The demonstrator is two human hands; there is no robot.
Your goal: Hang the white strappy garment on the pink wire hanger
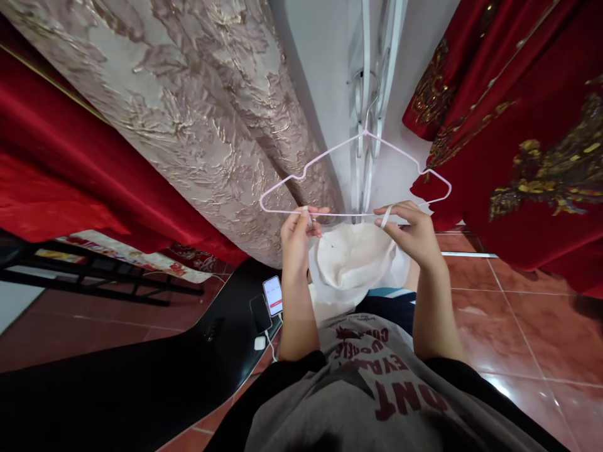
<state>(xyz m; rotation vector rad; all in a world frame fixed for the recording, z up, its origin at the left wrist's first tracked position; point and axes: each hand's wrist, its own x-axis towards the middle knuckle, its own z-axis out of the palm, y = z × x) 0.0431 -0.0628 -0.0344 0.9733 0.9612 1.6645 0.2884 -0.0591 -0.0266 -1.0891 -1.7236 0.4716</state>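
Note:
A pale pink clothes hanger (336, 149) hangs by its metal hook from a white rack. At the left part of its bottom bar, my left hand (298, 233) is closed on a white strap (309, 217). My right hand (414, 231) pinches another white strap (387, 216) near the bar's right part. Whether the fingers also grip the bar itself, I cannot tell. Below and between the hands, a white garment (353, 260) lies bunched on my lap, and how the straps join it is partly hidden.
Beige and gold brocade cloth (202, 107) hangs at the left, and red embroidered garments (532, 144) at the right. The white rack (366, 37) stands ahead. On a black glossy bench (188, 370) lie a lit phone (272, 295), a dark phone (260, 314) and a white charger (259, 343).

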